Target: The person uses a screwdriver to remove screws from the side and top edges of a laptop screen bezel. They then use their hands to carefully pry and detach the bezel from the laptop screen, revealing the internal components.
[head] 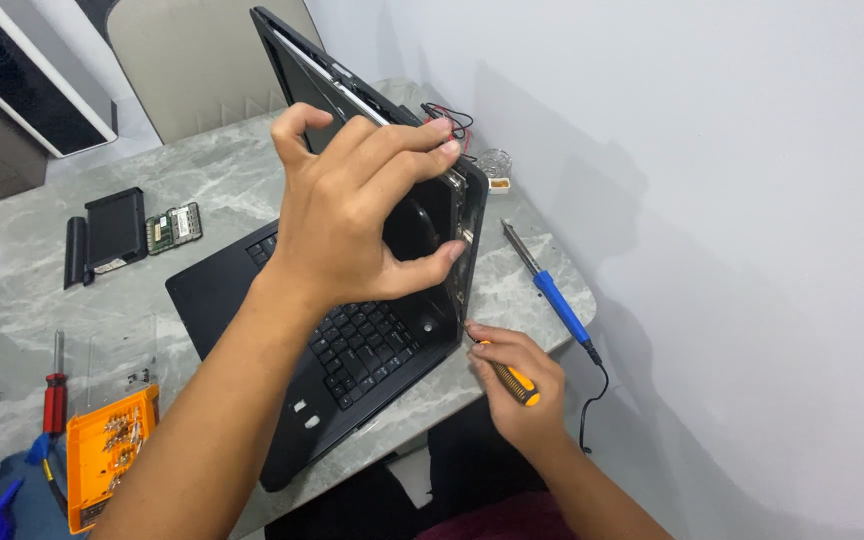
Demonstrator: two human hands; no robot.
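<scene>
The laptop's dark, unlit screen [297, 75] stands tilted up at the table's far side, its black bezel partly pried away, while an orange rectangular bit case [102, 455] lies near-left.

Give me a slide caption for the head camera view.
Left hand grips an open black laptop's screen edge; right hand works a yellow-handled screwdriver.

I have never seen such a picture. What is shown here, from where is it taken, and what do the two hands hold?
There is one picture, from a camera on the person's head, looking down at a grey marble-look table. No machine is here, only two bare hands. The left hand grips the side of the raised screen of a black laptop. The right hand holds a yellow-handled screwdriver near the laptop's hinge corner. Around lie a blue soldering iron, a red screwdriver, an orange bit case, a small green circuit board and black laptop parts.
</scene>
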